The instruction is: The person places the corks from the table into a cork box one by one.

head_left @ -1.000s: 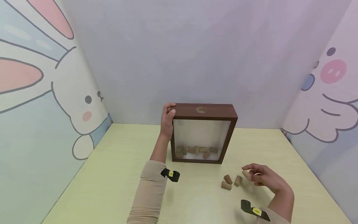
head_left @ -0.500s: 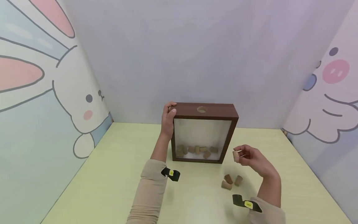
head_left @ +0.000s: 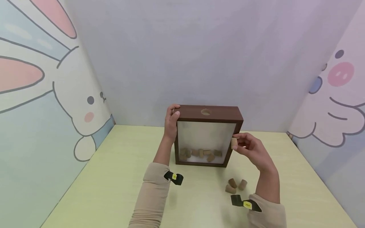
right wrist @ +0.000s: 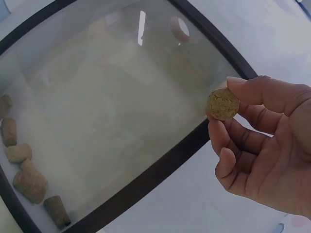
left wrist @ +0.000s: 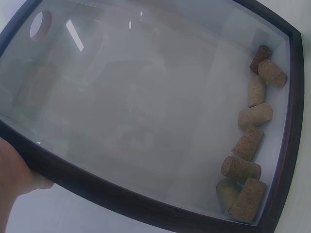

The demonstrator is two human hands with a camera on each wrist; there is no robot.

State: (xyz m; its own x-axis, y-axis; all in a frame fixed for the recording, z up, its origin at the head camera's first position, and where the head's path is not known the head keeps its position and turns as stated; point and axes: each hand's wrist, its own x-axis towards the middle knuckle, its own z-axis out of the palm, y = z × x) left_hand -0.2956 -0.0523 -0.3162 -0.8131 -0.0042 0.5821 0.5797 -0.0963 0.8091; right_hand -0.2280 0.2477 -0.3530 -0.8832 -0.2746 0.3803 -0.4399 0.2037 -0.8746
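A dark brown wooden shadow box [head_left: 209, 114] with a clear front pane stands upright on the table, a round hole [head_left: 206, 112] in its top. Several corks [left wrist: 255, 116] lie along its bottom behind the pane. My left hand [head_left: 171, 125] grips the box's upper left corner, thumb on the front edge and fingers over the top. Between thumb and fingers my right hand [head_left: 252, 150] pinches a cork [right wrist: 223, 104]; in the head view it overlaps the right side of the frame. Its round end faces the right wrist camera.
On the pale yellow table [head_left: 114, 190], several loose corks [head_left: 232, 183] lie in front of the box, to the right. A plain wall [head_left: 182, 57] rises behind it. Side panels with a cartoon rabbit [head_left: 82, 104] and a pig [head_left: 340, 74] flank the table.
My right hand has lifted the cork from beside the loose corks and carried it up and leftward to the box's right side. The left hand and box stay in place.
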